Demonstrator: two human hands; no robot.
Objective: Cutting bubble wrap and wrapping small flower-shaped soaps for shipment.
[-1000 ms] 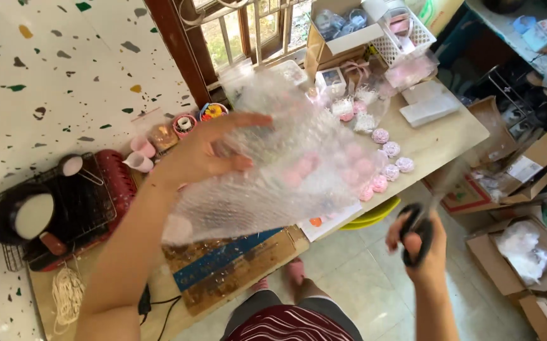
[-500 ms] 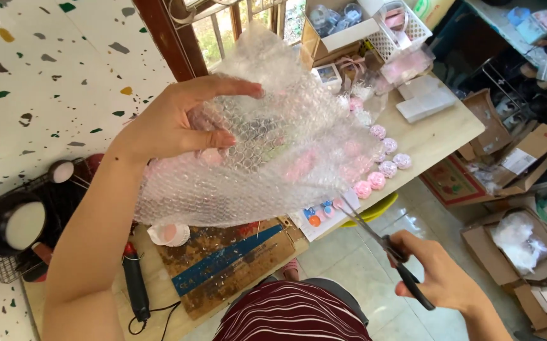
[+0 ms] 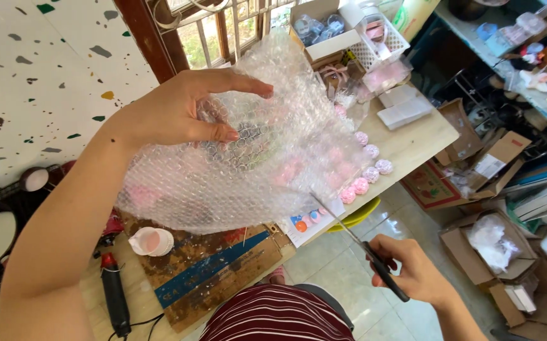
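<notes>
— Left hand (image 3: 185,117), in the head view, how is it set?
— It is raised above the tabletop (image 3: 412,142) with the top edge of a bubble wrap sheet (image 3: 254,158) pinched between thumb and fingers, so that the sheet is hung taut and its lower edge is kept free.

— And the right hand (image 3: 412,275)?
— It is closed around the black handles of a pair of scissors (image 3: 362,249). The blades are slightly parted and the tips are brought to the sheet's lower right edge, which is touched or just entered; which of the two cannot be told.

— Why is the sheet kept off the tabletop?
— Probably so that the blades can be passed on both sides of the film without what lies beneath being caught.

— What lies beneath?
— A row of small pink rosettes (image 3: 365,173) is seen just beside the sheet, a worn cardboard board (image 3: 217,265) under it, and a black glue gun (image 3: 114,297) at the left. White boxes and baskets (image 3: 355,31) are stacked by the window.
</notes>
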